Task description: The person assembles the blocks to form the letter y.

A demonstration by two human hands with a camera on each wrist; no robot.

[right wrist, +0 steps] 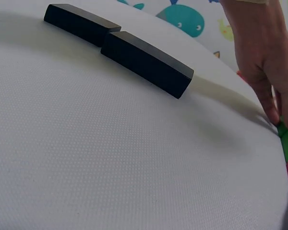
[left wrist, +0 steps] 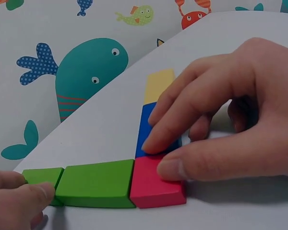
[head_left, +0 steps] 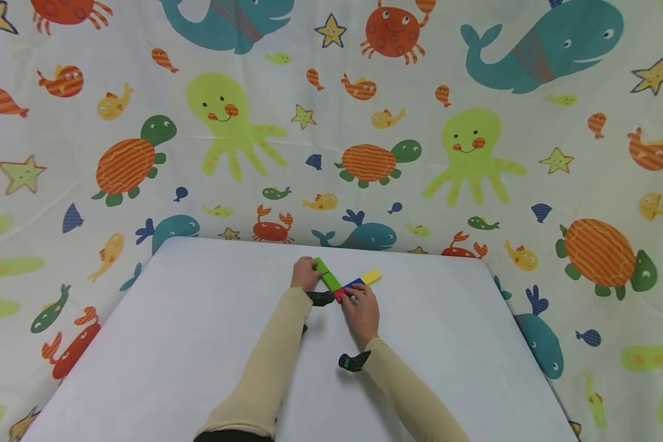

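Note:
Colored blocks lie joined in a V on the white table: two green blocks form one arm, a red block (left wrist: 156, 184) the corner, then a blue block (left wrist: 145, 127) and a yellow block (left wrist: 159, 85). My left hand (head_left: 306, 274) pinches the end green block (left wrist: 43, 176) between thumb and finger. Beside it, the longer green block (left wrist: 97, 182) meets the red one. My right hand (head_left: 363, 312) has its thumb on the red block and its index fingertip on the blue one near their joint. Only my left hand shows in the right wrist view.
Two black blocks lie almost end to end, a farther one (right wrist: 81, 23) and a nearer one (right wrist: 146, 62); my left forearm mostly hides them in the head view. A curtain (head_left: 320, 209) printed with sea animals hangs behind the table (head_left: 199, 294).

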